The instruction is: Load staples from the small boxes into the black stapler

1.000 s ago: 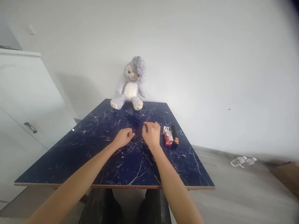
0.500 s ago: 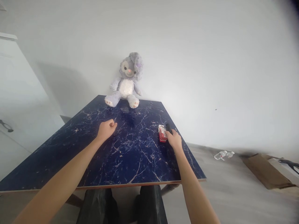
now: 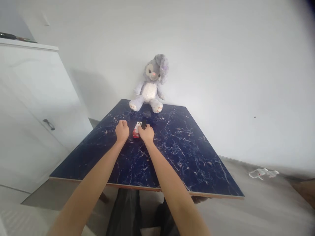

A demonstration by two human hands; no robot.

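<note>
My left hand is a closed fist over the left half of the dark blue marbled table; nothing shows in it. Just right of it, my right hand is closed around a dark black object, whose kind the fingers hide. The thumb of that hand lies against a small red and white box, which sits between the two hands. Behind them, a grey plush rabbit with a white belly sits at the table's far edge, leaning toward the wall.
A white cabinet with a dark handle stands at the left. Clear plastic bottles lie on the floor to the right, near a brown cardboard piece. A pale wall rises behind the table.
My right hand has moved left across the table with the box and black object, coming beside my left fist. The whole view has shifted, showing more of the cabinet.
</note>
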